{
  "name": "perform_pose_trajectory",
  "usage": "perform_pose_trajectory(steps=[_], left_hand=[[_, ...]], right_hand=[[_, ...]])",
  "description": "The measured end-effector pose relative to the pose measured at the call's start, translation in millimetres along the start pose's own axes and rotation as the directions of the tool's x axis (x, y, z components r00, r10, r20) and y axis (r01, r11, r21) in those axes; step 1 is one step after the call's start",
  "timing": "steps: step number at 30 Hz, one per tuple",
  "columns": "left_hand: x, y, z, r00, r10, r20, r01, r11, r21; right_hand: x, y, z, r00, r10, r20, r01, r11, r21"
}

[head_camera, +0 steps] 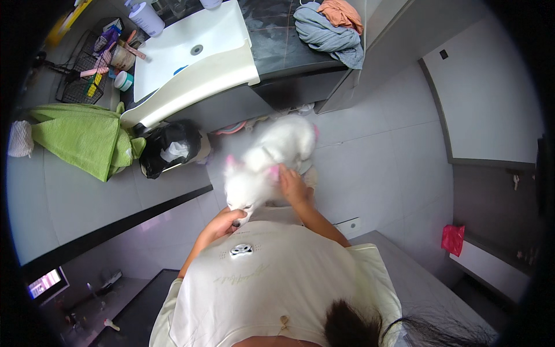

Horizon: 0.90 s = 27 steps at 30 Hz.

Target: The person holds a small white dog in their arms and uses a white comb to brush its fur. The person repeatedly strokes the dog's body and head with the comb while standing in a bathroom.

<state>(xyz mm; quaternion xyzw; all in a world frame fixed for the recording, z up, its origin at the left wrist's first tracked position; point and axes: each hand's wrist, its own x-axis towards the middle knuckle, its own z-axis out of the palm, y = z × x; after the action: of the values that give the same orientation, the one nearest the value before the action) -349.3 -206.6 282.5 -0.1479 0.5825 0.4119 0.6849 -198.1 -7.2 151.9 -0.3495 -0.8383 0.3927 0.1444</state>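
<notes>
A white dog (282,141) with pink ears stands or crouches on the tiled floor close in front of me, its head towards my shirt. My left hand (223,222) is around the dog's muzzle, the thumb lying across the top of it, just above the black nose. At the pink ear on the other side is my right hand (291,184), its fingers curled against that ear; whether they pinch it is not plain. The dog's legs are mostly hidden under its body.
A white washbasin (173,56) on a dark counter stands beyond the dog. Left of the dog is a bin with a black liner (149,152), beside a green towel (82,134). Cloths (327,37) lie on the counter's right end. A floor drain (353,225) is at the right.
</notes>
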Motion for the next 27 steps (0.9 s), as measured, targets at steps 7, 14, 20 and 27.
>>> perform_pose_trajectory(steps=[7,14,20,27], left_hand=[[-6.6,11.3,13.2,0.999,0.039,-0.004,-0.040,0.996,-0.078],[17.8,-3.1,-7.7,0.989,0.096,0.113,-0.096,0.995,-0.010],[14.0,-4.5,-14.7,0.971,0.180,0.156,-0.193,0.978,0.074],[32.7,-21.0,-28.9,0.919,0.303,0.251,-0.339,0.934,0.116]], right_hand=[[3.3,-6.8,-42.8,0.961,0.261,-0.095,-0.230,0.939,0.257],[-19.5,-115.2,-79.6,0.924,-0.208,0.321,0.244,0.967,-0.076],[-4.1,-47.7,-80.5,0.989,0.097,0.112,-0.080,0.986,-0.148],[-35.6,-140.3,-77.8,0.962,-0.199,0.185,0.207,0.978,-0.027]])
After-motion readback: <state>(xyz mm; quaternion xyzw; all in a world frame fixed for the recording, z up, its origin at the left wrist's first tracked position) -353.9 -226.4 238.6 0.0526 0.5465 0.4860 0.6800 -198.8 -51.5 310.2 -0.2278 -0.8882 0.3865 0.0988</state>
